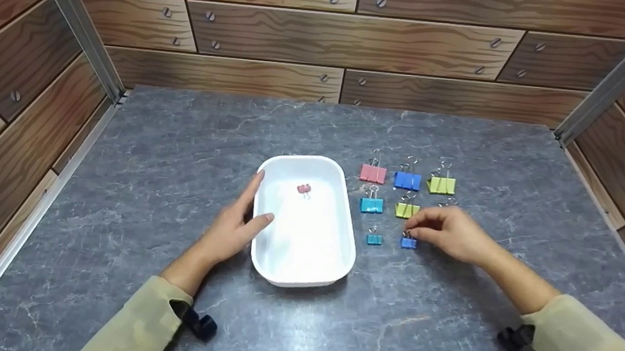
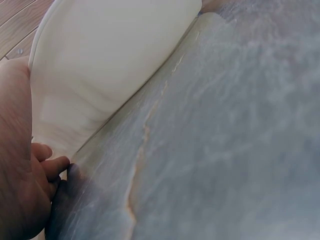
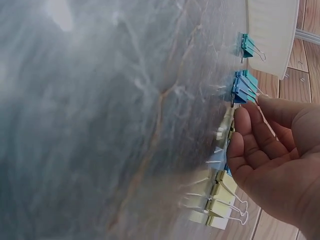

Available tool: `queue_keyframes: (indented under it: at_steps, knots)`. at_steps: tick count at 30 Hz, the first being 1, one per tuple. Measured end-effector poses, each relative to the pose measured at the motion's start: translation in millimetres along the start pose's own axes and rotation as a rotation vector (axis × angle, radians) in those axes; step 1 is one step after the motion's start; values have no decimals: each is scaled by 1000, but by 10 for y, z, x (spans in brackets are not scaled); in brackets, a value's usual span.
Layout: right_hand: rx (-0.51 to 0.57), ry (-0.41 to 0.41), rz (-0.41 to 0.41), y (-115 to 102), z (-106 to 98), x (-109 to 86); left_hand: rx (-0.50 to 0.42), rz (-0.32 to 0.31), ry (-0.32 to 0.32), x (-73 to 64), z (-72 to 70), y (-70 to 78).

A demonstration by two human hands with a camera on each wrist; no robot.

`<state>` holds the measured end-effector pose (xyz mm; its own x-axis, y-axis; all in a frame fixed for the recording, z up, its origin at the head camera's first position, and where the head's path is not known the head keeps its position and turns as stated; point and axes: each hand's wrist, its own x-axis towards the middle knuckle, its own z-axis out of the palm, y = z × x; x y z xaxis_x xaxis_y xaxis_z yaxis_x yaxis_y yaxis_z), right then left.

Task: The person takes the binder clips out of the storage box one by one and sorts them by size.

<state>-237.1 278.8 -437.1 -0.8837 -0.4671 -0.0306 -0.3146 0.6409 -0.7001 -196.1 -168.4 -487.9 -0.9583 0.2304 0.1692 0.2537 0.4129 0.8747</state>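
Note:
My left hand point(image 1: 233, 228) holds the left side of a white tray point(image 1: 347, 245), thumb over the rim and fingers along the outside wall. Inside the tray lies one small pink binder clip point(image 1: 303, 188). With thumb and forefinger my right hand point(image 1: 453, 234) pinches the wire handles of a small blue binder clip point(image 1: 408, 243), which stands at the front of the group of clips. A small teal clip point(image 1: 374, 239) stands left of it. Just behind are a larger teal clip point(image 1: 371, 205) and a yellow-green clip point(image 1: 405, 211); my right hand hides another clip there except its handles.
In the back row stand a large pink clip point(image 1: 373, 173), a large blue clip point(image 1: 407, 181) and a large yellow-green clip point(image 1: 442, 186). The grey marbled tabletop point(image 1: 193, 132) is bounded by wood-patterned walls point(image 1: 351, 39) at the back and both sides.

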Motion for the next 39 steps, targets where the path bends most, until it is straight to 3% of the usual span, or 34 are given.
queue_keyframes:
  at_steps: [9,18,29,39]
  knots:
    - [-32,110,-21,-206,-180,12,-12,10,-3,-1,-5,-3]
    - [-49,189,-153,-665,-278,215,-3,0,2,-5,-8,23]
    - [-24,91,-317,-1109,-47,682,-2,3,5,13,15,17]
    - [-58,-27,-384,-1236,260,1057,-23,-1,-1,10,20,-1]
